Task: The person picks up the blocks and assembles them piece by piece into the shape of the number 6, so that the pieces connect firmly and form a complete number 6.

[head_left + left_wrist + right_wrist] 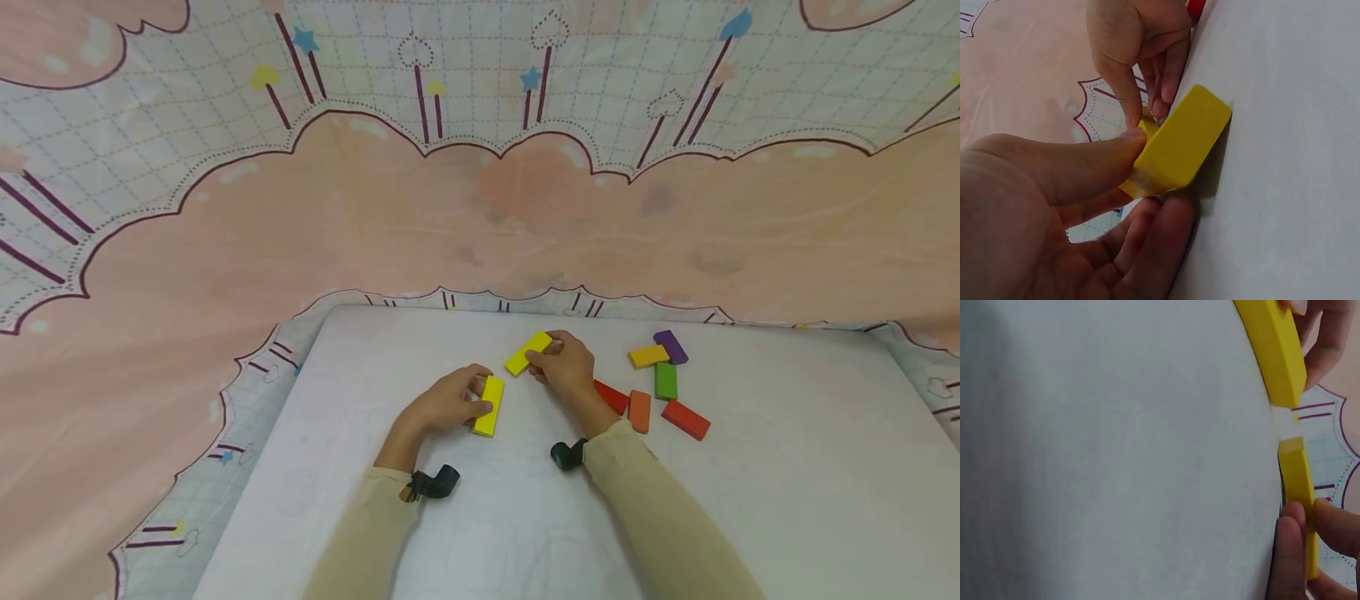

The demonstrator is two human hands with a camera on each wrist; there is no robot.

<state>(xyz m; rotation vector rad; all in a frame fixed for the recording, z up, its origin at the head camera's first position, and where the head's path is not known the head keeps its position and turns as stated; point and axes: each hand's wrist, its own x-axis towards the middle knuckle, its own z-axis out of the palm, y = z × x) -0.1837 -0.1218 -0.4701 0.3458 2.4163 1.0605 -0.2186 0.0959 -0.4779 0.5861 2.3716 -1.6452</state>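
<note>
My left hand (448, 402) pinches a yellow rectangular block (491, 400) between thumb and fingers, low over the white tabletop. In the left wrist view that block (1182, 140) appears tilted, its near end by the thumb. A second yellow block (525, 357) is pinched in my right hand (570, 367), a little farther back and to the right. The right wrist view shows a small gap between the left hand's block (1275, 353) and the right hand's block (1297, 475). Whether either block touches the table is hard to tell.
Right of my right hand lie a purple block (671, 347), an amber block (647, 357), a green block (665, 382), an orange block (639, 412) and a red block (686, 419). Another red block (612, 397) is partly covered by the right forearm. Patterned cloth (480, 217) hangs behind the table.
</note>
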